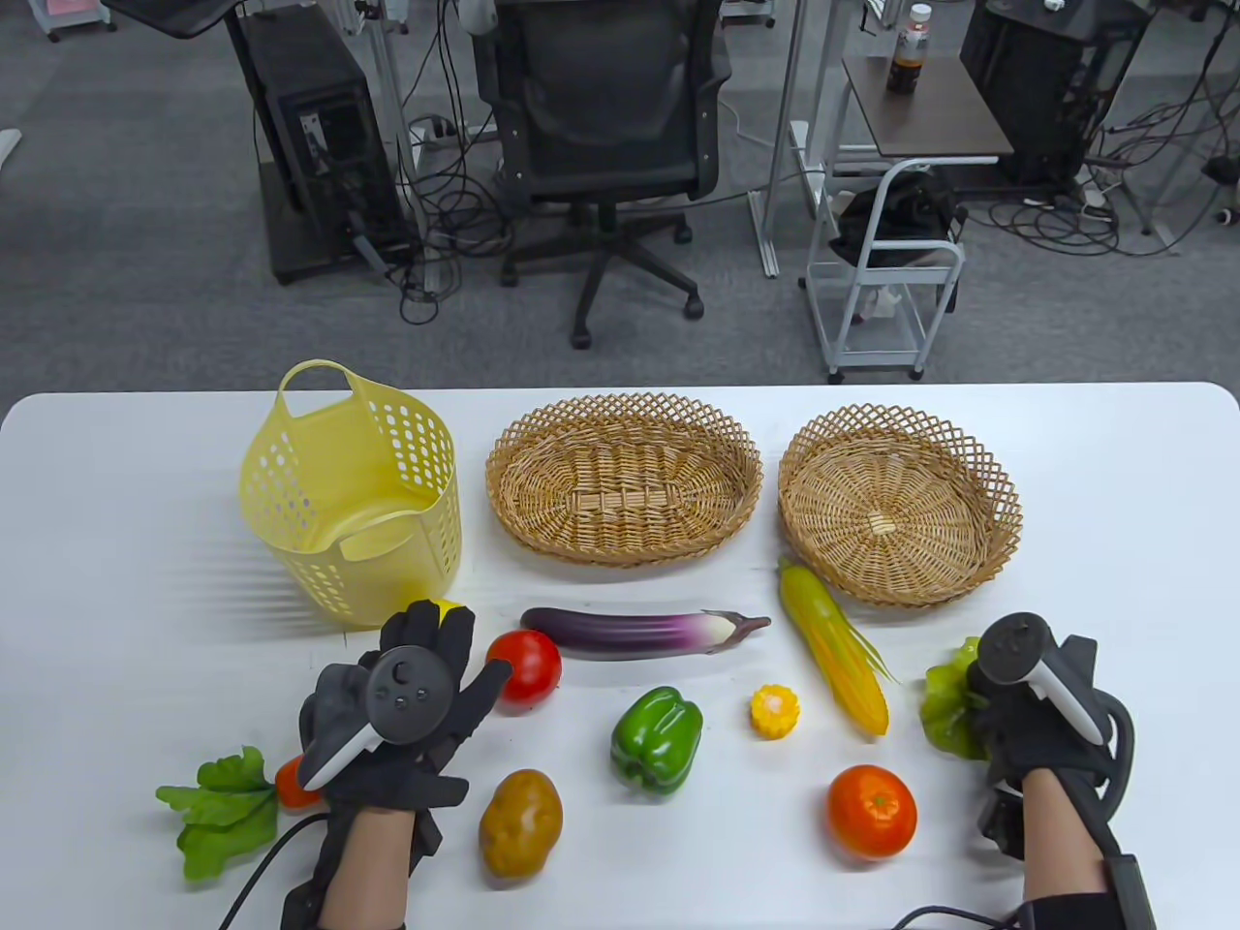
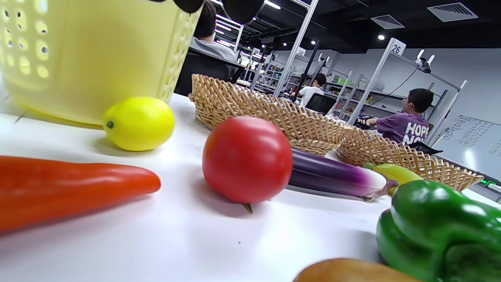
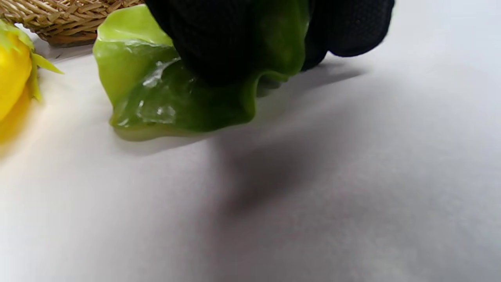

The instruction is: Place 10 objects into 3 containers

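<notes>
Nearest me, my right hand [image 1: 1032, 707] has its fingers [image 3: 235, 35] curled down into the lettuce leaf [image 3: 164, 94], gripping it where it lies on the surface [image 1: 1114, 542] just beside the corn [image 1: 833, 659]. The leaf looks thin and floppy, so I judge it could fold or slip out as I lift, or drag against the corn. My left hand [image 1: 397, 707] hovers with its fingers spread and holding nothing, over the carrot [image 1: 291, 780], its fingertips near the lemon [image 2: 139, 123] and the tomato [image 1: 525, 666]; a careless reach could roll either one. Potato [image 1: 520, 823], green pepper [image 1: 657, 739], orange [image 1: 872, 811], small corn piece [image 1: 775, 710] and eggplant [image 1: 639, 632] lie between. Beyond stand the yellow basket [image 1: 354, 484], oval wicker basket [image 1: 625, 480] and round wicker basket [image 1: 901, 504], all unfilled.
</notes>
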A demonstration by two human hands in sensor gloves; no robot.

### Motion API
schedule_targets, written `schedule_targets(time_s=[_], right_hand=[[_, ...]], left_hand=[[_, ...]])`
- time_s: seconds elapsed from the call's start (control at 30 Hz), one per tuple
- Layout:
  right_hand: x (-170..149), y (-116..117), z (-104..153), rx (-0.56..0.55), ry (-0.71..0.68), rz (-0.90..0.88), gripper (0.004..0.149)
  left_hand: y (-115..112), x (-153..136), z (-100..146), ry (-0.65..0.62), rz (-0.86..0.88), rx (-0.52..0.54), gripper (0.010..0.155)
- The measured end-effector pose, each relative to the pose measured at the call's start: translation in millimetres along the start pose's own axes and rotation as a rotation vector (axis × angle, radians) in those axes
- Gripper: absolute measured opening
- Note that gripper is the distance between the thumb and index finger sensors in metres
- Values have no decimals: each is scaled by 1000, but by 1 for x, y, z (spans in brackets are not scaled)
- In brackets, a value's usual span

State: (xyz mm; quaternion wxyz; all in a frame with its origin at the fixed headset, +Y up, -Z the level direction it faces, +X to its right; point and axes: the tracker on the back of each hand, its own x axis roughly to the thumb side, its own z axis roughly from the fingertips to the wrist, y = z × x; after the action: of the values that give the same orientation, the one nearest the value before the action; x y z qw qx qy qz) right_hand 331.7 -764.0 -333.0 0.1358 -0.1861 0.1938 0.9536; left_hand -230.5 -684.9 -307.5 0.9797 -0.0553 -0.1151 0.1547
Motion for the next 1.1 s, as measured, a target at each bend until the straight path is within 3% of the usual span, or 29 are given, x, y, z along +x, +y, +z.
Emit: schedule_targets(time_s=[0.23, 0.33, 0.57, 0.67, 0.73, 0.8, 0.93, 1.0, 1.1], right_hand=[[-8, -25, 19, -14, -5, -87, 58], [-1, -42, 32, -39, -34, -117, 58], [30, -83, 54, -132, -103, -216, 57], [45, -98, 58, -152, -45, -207, 57], [57, -106, 56, -104, -30, -220, 57], [68, -110, 51, -49, -11, -219, 57], [87, -112, 36, -63, 22, -190, 56], [92, -109, 28, -116, 11, -222, 60], [90, -102, 23, -315, -90, -413, 75]], left_hand=[[0, 0, 0, -9, 18, 2, 75], [-3, 0, -2, -9, 23, -41, 75], [-1, 3, 1, -25, 34, -29, 75], [2, 4, 3, -32, 62, -37, 74], [3, 5, 4, -45, 82, -42, 75], [3, 6, 5, -46, 75, -37, 74], [1, 8, 3, -46, 25, -28, 74], [-2, 9, 2, -41, 16, -47, 73], [-4, 9, 1, -26, 2, -57, 73]])
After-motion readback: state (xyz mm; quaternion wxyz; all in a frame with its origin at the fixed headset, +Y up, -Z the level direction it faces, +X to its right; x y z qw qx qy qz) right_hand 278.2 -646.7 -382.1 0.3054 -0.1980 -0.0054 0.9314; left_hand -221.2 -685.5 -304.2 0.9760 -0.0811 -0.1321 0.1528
